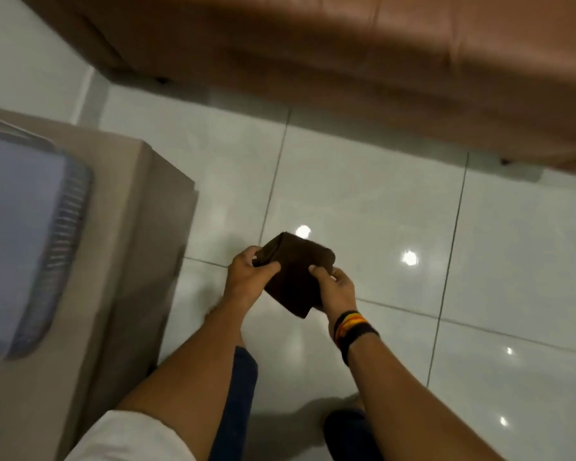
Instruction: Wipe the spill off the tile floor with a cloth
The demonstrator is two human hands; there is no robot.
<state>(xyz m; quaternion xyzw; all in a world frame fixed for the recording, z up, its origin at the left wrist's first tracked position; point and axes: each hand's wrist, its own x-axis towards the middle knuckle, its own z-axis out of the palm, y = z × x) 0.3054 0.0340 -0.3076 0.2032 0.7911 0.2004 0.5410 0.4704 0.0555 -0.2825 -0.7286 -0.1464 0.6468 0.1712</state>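
Item: folded brown cloth (296,274), held above the tile floor (379,194). Your left hand (250,274) and right hand (336,287) pinch its edges, fingers closed. Step: preparing. Next: lower it; no spill is discernible.

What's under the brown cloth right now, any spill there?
Both hands, left hand and right hand, hold the folded cloth above glossy white floor tiles. Around it only light reflections show, no obvious spill. The patch directly beneath is hidden by the cloth.
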